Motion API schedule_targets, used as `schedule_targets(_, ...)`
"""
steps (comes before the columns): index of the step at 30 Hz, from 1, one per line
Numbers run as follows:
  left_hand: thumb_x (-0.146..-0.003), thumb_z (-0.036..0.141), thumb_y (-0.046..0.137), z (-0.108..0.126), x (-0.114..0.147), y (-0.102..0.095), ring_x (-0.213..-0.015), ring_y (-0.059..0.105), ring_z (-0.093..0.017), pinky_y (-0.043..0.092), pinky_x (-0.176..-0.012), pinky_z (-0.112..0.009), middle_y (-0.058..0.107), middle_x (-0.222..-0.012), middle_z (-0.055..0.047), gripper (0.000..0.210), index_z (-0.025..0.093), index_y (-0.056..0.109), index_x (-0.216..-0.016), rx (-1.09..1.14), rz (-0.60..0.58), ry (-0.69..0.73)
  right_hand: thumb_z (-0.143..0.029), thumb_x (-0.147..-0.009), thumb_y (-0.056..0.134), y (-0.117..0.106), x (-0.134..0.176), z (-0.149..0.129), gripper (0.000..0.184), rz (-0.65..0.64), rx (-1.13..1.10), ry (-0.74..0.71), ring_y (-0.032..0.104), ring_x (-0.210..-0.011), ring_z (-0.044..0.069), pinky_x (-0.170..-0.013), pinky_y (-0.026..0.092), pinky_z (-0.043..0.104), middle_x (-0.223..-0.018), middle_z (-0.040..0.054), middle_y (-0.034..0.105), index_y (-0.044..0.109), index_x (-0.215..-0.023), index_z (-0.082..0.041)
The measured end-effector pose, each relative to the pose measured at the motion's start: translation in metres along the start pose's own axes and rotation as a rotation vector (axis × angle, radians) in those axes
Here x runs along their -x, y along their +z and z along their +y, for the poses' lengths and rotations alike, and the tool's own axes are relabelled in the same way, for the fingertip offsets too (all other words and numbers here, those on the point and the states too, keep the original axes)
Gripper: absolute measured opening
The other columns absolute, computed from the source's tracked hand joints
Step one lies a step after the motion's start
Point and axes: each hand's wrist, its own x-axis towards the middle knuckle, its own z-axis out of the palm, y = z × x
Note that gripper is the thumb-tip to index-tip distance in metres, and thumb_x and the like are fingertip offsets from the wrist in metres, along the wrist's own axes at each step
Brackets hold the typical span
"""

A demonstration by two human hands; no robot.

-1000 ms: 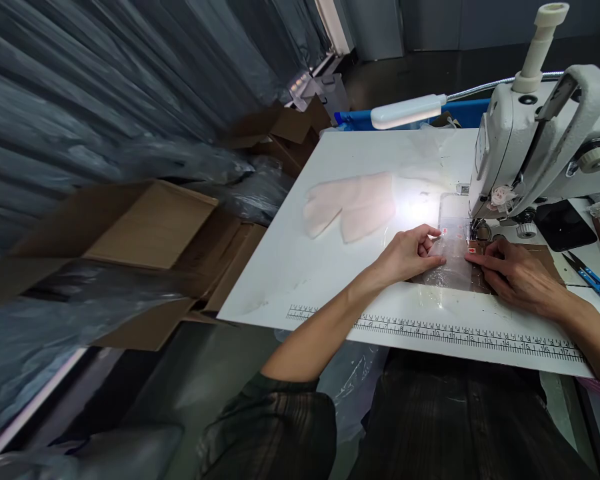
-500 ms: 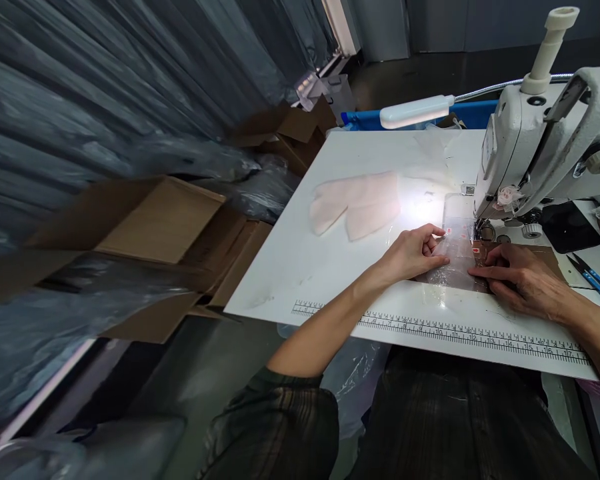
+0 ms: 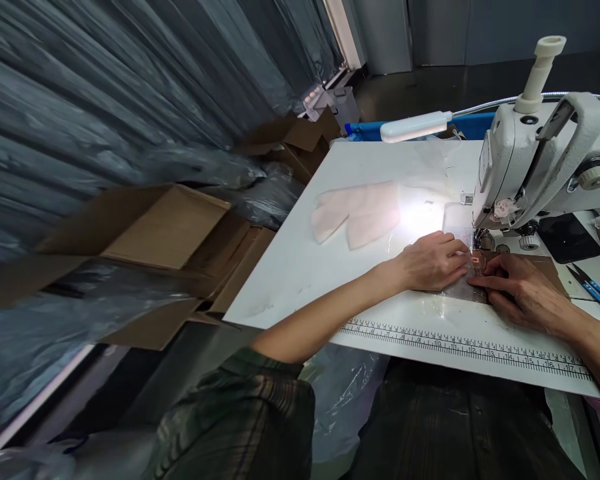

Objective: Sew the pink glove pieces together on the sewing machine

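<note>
A clear plastic sheet (image 3: pixel 463 291) with small red-orange marks lies under the sewing machine's needle area. My left hand (image 3: pixel 435 261) rests palm down on it, fingers stretched toward the needle and slightly bent. To the right, my right hand (image 3: pixel 525 288) has its index finger stretched out on the sheet, with the thumb apart from it near a red-orange mark. The other right fingers curl below. Beneath the sheet and the right hand is a brown board (image 3: pixel 547 268). The white sewing machine (image 3: pixel 525 160) stands just behind both hands.
Pale pink fabric pieces (image 3: pixel 360 210) lie on the white table (image 3: pixel 280 287) at left. Blue thread snips (image 3: pixel 597 290) and a black phone-like slab (image 3: pixel 569 238) sit at right. A lamp (image 3: pixel 415 127) hangs over the back. Open cardboard boxes (image 3: pixel 165 223) stand left of the table.
My left hand has gone from pinching near the sheet's left edge to lying flat over the sheet, closer to the needle. The right hand stays nearly in place. The view has tilted slightly.
</note>
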Motion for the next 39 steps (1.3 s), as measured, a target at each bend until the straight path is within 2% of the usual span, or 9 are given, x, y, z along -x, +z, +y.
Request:
schedule_targets(7, -0.104, 0.036, 0.039, -0.002, -0.002, 0.002, -0.1, 0.058, -0.025, 0.039, -0.083, -0.037, 0.065, -0.132, -0.014, 0.038, 0.015, 0.066, -0.122, -0.156, -0.046, 0.014, -0.022, -0.097, 0.045, 0.001, -0.002, -0.001, 0.036, 0.065, 0.037, -0.033, 0.064, -0.09, 0.023, -0.081, 0.058, 0.04, -0.098, 0.0121, 0.064, 0.076, -0.115, -0.023)
schedule_targets(9, -0.105, 0.034, 0.035, -0.005, -0.008, 0.001, -0.102, 0.057, -0.024, 0.038, -0.083, -0.036, 0.062, -0.137, -0.013, 0.04, 0.016, 0.066, -0.125, -0.206, -0.058, 0.014, -0.023, -0.097, 0.045, 0.002, -0.002, 0.001, 0.035, 0.074, 0.04, 0.004, 0.064, -0.089, 0.022, -0.079, 0.059, 0.038, -0.098, 0.0119, 0.064, 0.075, -0.116, -0.023)
schedule_targets(12, -0.107, 0.035, 0.033, -0.014, -0.016, -0.001, -0.103, 0.056, -0.025, 0.038, -0.084, -0.037, 0.064, -0.134, -0.013, 0.044, 0.015, 0.065, -0.128, -0.236, -0.067, 0.028, -0.026, -0.099, 0.045, 0.005, -0.003, 0.004, 0.035, 0.099, 0.048, 0.079, 0.063, -0.086, 0.021, -0.075, 0.059, 0.035, -0.098, 0.0115, 0.062, 0.073, -0.121, -0.023)
schedule_targets(18, -0.106, 0.042, 0.035, -0.022, -0.014, 0.004, -0.109, 0.055, -0.027, 0.039, -0.089, -0.039, 0.062, -0.138, -0.014, 0.05, 0.011, 0.059, -0.136, -0.192, -0.003, 0.02, -0.03, -0.101, 0.044, 0.009, -0.002, 0.005, 0.037, 0.113, 0.068, 0.107, 0.063, -0.087, 0.021, -0.075, 0.06, 0.035, -0.098, 0.0116, 0.06, 0.071, -0.124, -0.022)
schedule_targets(27, -0.106, 0.047, 0.034, -0.025, -0.009, 0.006, -0.111, 0.055, -0.027, 0.037, -0.092, -0.04, 0.062, -0.139, -0.016, 0.055, 0.009, 0.056, -0.138, -0.158, 0.019, 0.039, -0.027, -0.099, 0.048, 0.011, 0.001, 0.006, 0.036, 0.109, 0.059, 0.114, 0.062, -0.088, 0.021, -0.072, 0.059, 0.035, -0.102, 0.0118, 0.06, 0.07, -0.127, -0.023)
schedule_targets(39, -0.105, 0.045, 0.036, -0.027, -0.006, 0.007, -0.111, 0.057, -0.027, 0.037, -0.094, -0.044, 0.062, -0.141, -0.013, 0.049, 0.016, 0.06, -0.135, -0.113, 0.076, 0.076, -0.024, -0.099, 0.047, 0.013, -0.002, 0.001, 0.034, 0.144, 0.098, 0.09, 0.059, -0.085, 0.021, -0.072, 0.057, 0.036, -0.097, 0.0098, 0.06, 0.069, -0.125, -0.026)
